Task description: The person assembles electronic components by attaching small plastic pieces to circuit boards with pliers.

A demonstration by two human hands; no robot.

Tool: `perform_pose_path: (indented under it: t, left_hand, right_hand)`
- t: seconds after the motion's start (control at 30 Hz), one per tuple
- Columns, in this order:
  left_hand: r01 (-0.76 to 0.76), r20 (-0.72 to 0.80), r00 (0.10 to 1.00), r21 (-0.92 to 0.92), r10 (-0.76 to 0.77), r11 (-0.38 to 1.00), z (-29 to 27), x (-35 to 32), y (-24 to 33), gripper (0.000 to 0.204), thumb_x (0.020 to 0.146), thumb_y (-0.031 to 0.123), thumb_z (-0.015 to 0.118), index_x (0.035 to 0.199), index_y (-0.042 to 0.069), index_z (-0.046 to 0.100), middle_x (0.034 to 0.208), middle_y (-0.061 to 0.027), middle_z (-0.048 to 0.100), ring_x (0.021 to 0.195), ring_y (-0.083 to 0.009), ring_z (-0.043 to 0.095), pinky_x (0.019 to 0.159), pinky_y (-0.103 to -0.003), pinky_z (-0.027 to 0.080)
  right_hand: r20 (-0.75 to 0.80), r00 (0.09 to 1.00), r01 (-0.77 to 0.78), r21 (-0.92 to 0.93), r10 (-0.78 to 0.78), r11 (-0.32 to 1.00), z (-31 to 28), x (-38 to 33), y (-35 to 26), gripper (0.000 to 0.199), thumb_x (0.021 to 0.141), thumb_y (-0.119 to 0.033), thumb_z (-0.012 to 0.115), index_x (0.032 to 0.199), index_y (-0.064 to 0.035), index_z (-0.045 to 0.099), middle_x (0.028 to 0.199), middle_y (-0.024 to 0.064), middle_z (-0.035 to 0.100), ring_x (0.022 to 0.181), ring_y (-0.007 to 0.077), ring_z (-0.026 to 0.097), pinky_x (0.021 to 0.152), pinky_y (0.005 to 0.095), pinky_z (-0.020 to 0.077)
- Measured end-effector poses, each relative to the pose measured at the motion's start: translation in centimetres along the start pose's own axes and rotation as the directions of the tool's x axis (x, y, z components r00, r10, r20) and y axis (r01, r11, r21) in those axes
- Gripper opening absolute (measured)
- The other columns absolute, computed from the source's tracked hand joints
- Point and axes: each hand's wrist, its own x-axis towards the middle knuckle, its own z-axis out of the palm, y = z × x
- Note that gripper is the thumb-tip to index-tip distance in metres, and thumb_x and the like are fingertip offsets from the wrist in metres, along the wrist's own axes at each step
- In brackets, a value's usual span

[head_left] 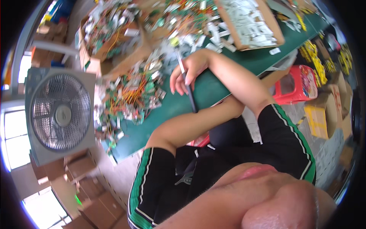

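My right hand rests on the green table, fingers curled around a slim tool that has a black handle and a thin metal shaft. The shaft points toward a heap of small green circuit boards with orange and yellow wires. My right forearm crosses over my left forearm, which lies along the table's edge. My left hand is hidden under the right arm. I am wearing a black shirt with green and white stripes on the sleeves.
Open cardboard boxes of boards and white parts stand along the far side of the table. A grey box fan stands at the left. A red plastic stool and yellow-filled cartons sit on the floor at the right.
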Motion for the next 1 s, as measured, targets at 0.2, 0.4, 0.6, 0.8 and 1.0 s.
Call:
perform_pose_path:
  t: [0.2,0.4,0.6,0.8,1.0]
  left_hand:
    - [-0.173,-0.212,0.95,-0.968,-0.228,0.18,1.4,0.1,1.4,0.054,0.104,0.035,0.057,0.152,0.013,0.048,0.154,-0.008,0.052,0.143,-0.0221,0.049,0.12,-0.034,0.035]
    - [-0.423,-0.34,0.901,-0.827,-0.269,-0.37,7.6,3.9,0.0,0.057,0.101,0.032,0.059,0.153,0.013,0.047,0.158,-0.009,0.047,0.147,-0.0256,0.043,0.119,-0.035,0.036]
    - [-0.156,-0.356,0.931,-0.194,0.079,0.969,-0.6,-1.4,0.6,0.056,0.099,0.028,0.057,0.153,0.016,0.047,0.161,-0.0133,0.042,0.149,-0.0344,0.038,0.121,-0.045,0.033]
    - [-0.189,-0.098,0.976,0.072,0.196,0.979,-2.8,-1.6,2.0,0.057,0.097,0.027,0.06,0.152,0.014,0.047,0.159,-0.0153,0.044,0.148,-0.0357,0.038,0.121,-0.047,0.031]
    - [-0.258,-0.118,0.955,0.128,0.273,0.958,1.0,-1.3,0.9,0.049,0.1,0.034,0.058,0.145,0.016,0.053,0.147,-0.0129,0.055,0.139,-0.0323,0.048,0.114,-0.045,0.039]
  right_hand:
    - [-0.02,0.999,-0.04,-0.1,0.038,0.994,1.5,-0.7,0.2,0.061,0.091,-0.022,0.077,0.141,0.0005,0.05,0.124,0.0184,0.067,0.111,0.0259,0.066,0.094,0.0389,0.0554]
    - [-0.021,0.998,-0.066,-0.039,0.066,0.997,0.8,1.0,0.3,0.063,0.09,-0.018,0.078,0.142,0.001,0.047,0.123,0.0207,0.067,0.107,0.0273,0.068,0.096,0.04,0.0555]
    - [-0.089,0.993,-0.074,0.082,0.081,0.994,1.4,1.5,1.2,0.05,0.095,-0.013,0.073,0.134,0.0,0.045,0.108,0.0188,0.072,0.105,0.0265,0.07,0.096,0.04,0.0572]
    - [-0.137,0.989,-0.039,0.174,0.063,0.984,0.3,-0.4,2.4,0.041,0.094,-0.015,0.073,0.126,-0.0005,0.052,0.097,0.0131,0.072,0.093,0.0242,0.072,0.082,0.0364,0.0586]
    - [-0.281,0.953,0.159,0.143,-0.113,0.977,0.8,0.4,2.4,0.039,0.091,-0.013,0.073,0.123,-0.0007,0.055,0.094,0.0104,0.066,0.089,0.0211,0.065,0.082,0.0358,0.0521]
